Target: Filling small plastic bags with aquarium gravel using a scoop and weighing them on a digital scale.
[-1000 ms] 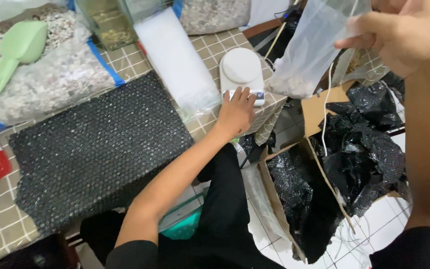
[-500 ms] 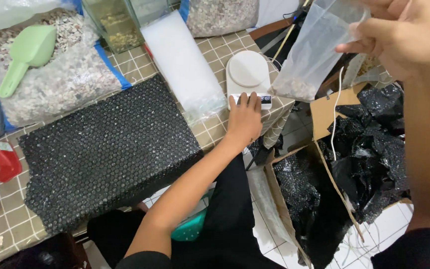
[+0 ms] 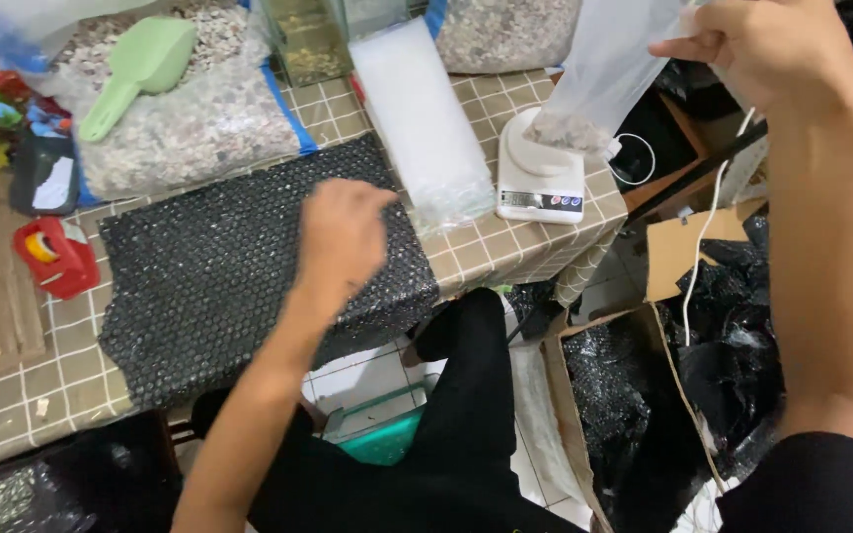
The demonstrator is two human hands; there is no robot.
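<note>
Head view: left hand [image 3: 341, 237] off scale [image 3: 539, 168] (bag [image 3: 604, 74] there)

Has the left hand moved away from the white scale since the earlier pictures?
Yes. The left hand has left the white scale and now hovers to its left, over the black bubble wrap.

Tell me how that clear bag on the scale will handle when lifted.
The clear bag, pinched at the top by the right hand, looks thin and floppy. With gravel pooled at the bottom on the white scale, it will probably hang bottom-heavy and may swing.
</note>
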